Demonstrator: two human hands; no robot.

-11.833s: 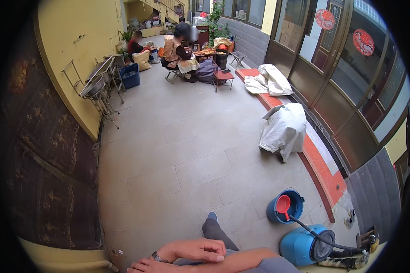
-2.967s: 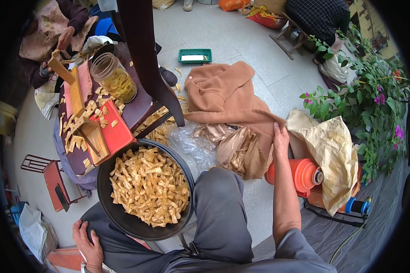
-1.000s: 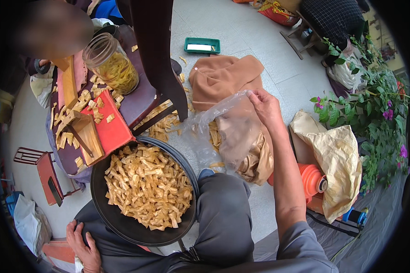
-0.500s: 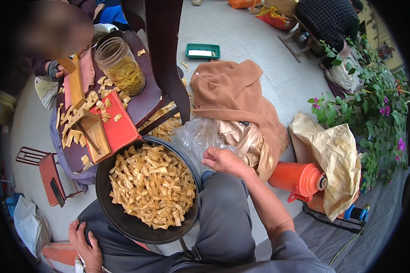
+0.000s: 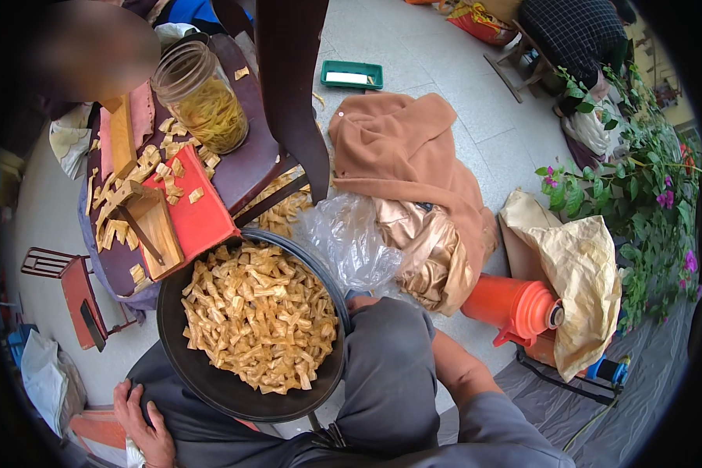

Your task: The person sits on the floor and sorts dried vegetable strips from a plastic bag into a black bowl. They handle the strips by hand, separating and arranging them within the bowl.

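Tiled floor (image 5: 417,51). Hands apart: left hand (image 5: 146,427) lies on my left thigh (image 5: 203,429), right hand (image 5: 360,302) mostly hidden past my right knee (image 5: 390,343), can't tell its grip; plastic bag (image 5: 349,246) just beyond. Basin (image 5: 173,337) of pieces (image 5: 261,320) between my legs, by the table (image 5: 115,267)'s near edge.

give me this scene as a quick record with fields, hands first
left hand: resting on the left leg, fingers spread
right hand: mostly hidden beyond the right knee; grip cannot be told
tub: round, black, holding a heap of golden-tan pieces
beyond the right knee: clear plastic bag, brown garment
right side: orange flask
left side: red slab, jar with yellowish strips
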